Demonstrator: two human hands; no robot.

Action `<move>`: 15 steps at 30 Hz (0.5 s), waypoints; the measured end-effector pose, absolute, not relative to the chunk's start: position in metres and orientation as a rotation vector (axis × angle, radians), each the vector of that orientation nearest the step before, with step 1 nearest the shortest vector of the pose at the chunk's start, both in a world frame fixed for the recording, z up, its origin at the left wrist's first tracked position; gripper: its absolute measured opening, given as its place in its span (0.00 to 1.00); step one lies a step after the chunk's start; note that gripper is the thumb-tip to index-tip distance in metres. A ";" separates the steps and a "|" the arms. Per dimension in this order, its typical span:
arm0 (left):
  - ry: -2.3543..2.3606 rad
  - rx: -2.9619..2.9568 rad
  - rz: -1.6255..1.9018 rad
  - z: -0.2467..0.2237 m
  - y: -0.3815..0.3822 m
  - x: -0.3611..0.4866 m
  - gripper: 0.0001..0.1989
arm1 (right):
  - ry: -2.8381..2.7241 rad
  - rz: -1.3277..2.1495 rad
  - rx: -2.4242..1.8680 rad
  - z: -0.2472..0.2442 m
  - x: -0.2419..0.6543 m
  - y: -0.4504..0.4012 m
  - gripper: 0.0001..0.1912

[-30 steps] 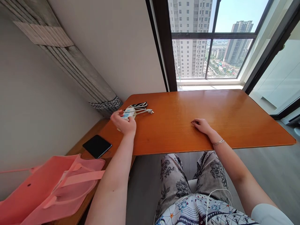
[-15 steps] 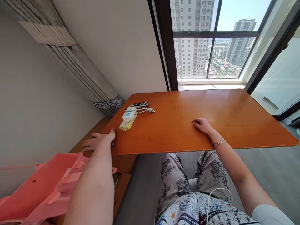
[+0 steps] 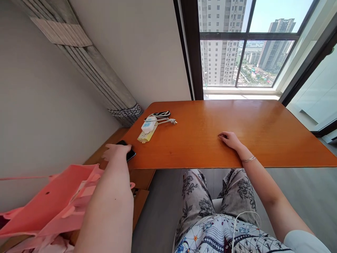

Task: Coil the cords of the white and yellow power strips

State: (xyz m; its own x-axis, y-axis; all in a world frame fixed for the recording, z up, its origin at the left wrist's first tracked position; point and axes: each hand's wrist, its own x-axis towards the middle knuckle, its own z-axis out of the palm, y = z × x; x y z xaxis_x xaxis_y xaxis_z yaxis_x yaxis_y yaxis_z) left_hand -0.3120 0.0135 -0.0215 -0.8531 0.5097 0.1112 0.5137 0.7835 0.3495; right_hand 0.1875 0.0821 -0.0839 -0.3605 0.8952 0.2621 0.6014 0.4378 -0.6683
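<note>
At the near left corner of the orange-brown table [image 3: 200, 144], a flat black tablet [image 3: 131, 154] lies partly under the person's left hand [image 3: 117, 151]. Its glossy face is up. The long axis appears to run slantwise, from far left to near right; one corner points right, toward the tabletop, and the opposite end is covered. The left hand is back upward, thumb over the tablet; its fingers are largely hidden, so a firm grip cannot be confirmed.

Compared with one second ago, the left hand has left the white adapter [image 3: 149, 124] and now covers the tablet, then fully exposed. Half a second ago the tablet was almost wholly hidden; its right part now shows.

Beyond it, the adapter sits on a pale yellow power strip [image 3: 146, 136], which slants from near left to far right. A plug [image 3: 173, 121] beside them points right.

The right hand [image 3: 229, 138] rests on the table in the same place, fingers loosely curled; its palm cannot be seen.
</note>
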 end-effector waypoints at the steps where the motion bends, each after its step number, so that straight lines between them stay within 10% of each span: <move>1: -3.028 -0.768 -0.573 -0.023 0.014 -0.311 0.41 | -2.088 0.629 -1.251 -0.084 0.188 0.082 0.09; 15: -2.678 -1.062 -1.032 -0.034 0.010 -0.304 0.41 | -2.092 0.643 -1.248 -0.084 0.189 0.082 0.09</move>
State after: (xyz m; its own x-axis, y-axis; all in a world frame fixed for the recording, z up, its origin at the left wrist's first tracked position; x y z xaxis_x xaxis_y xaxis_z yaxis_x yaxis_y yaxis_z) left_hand -0.3041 0.0105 -0.0344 -0.7559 0.5791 0.3052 0.6342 0.5323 0.5608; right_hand 0.1891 0.0824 -0.0842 -0.3677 0.8944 0.2548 0.5966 0.4370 -0.6731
